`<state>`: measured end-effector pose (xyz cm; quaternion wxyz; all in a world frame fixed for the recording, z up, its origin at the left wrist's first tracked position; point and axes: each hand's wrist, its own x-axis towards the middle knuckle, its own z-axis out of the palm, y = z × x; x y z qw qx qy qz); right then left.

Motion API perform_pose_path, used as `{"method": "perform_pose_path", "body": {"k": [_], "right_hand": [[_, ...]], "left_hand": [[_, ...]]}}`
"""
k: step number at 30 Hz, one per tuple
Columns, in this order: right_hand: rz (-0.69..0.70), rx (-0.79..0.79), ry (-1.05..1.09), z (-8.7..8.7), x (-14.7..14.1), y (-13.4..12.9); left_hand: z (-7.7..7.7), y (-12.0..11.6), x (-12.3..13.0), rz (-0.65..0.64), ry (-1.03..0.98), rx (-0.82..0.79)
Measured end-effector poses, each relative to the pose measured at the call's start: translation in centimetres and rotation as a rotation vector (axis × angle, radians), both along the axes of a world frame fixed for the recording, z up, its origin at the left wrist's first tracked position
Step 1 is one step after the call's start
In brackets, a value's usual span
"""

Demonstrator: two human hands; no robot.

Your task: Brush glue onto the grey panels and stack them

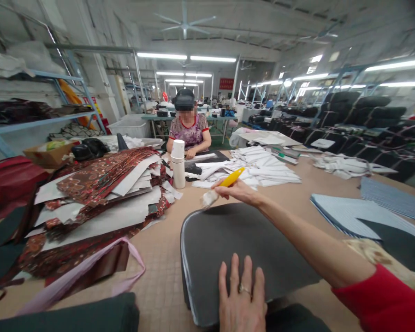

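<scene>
A yellow-handled brush (pixel 232 177) with whitish bristles is gripped in my right hand (pixel 238 191). Its bristle end meets the far edge of a dark grey padded-looking panel (pixel 235 240) with rounded corners. A white wet-looking line runs along the panel's left and far-left rim. My left hand (pixel 242 297), with a ring on one finger, lies flat on the near part of the panel with its fingers spread. The panel rests on the brown table (pixel 159 263), and more dark pieces show under its near edge.
On the left is a tall stack of red patterned pieces (pixel 100 184) with white backing and a pink strap (pixel 86 272). White cups (pixel 178 166) and white strips (pixel 263 166) lie beyond the panel. Blue striped pieces (pixel 352 214) are to the right. A co-worker (pixel 190 129) sits opposite.
</scene>
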<state>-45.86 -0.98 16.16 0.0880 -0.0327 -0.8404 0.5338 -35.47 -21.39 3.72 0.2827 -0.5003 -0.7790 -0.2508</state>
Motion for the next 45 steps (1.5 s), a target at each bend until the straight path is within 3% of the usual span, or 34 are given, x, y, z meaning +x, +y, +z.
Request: {"method": "perform_pose_path", "body": {"k": [3,6,11,14,18,26,31,34,39,45], "right_hand": [[-0.014,0.016,-0.048,-1.0,0.3,1.0],[-0.150,0.043,-0.044,-1.5,3.1,4.8],[-0.353,0.089,-0.017,-0.6,8.0,9.9],[-0.408,0.087,0.028,-0.6,7.8,9.6],[-0.377,0.053,0.024,-1.7,6.8,8.4],[-0.666,0.106,0.046,-1.6,11.7,10.6],[-0.713,0.120,0.063,-2.4,11.5,8.8],[-0.798,0.150,0.050,-3.1,13.1,7.8],[-0.877,0.205,0.057,-3.3,18.3,5.6],[-0.963,0.446,0.082,-3.7,26.3,-0.6]], "left_hand": [[-0.3,-0.2,-0.2,0.012,-0.047,-0.017],[-0.1,-0.5,-0.3,-0.006,-0.054,-0.112],[0.3,-0.7,-0.3,0.013,-0.044,-0.156],[0.2,-0.8,-0.4,0.020,-0.014,-0.171],[0.2,-0.8,-0.7,0.035,0.038,-0.197],[0.7,-0.9,-0.8,0.039,0.101,-0.185],[1.5,-1.0,-0.8,0.042,0.139,-0.219],[1.8,-1.2,-1.2,0.033,0.157,-0.249],[2.6,-1.8,-2.1,-0.027,0.276,-0.310],[3.1,-1.3,-1.2,-0.028,0.214,-0.305]]}}
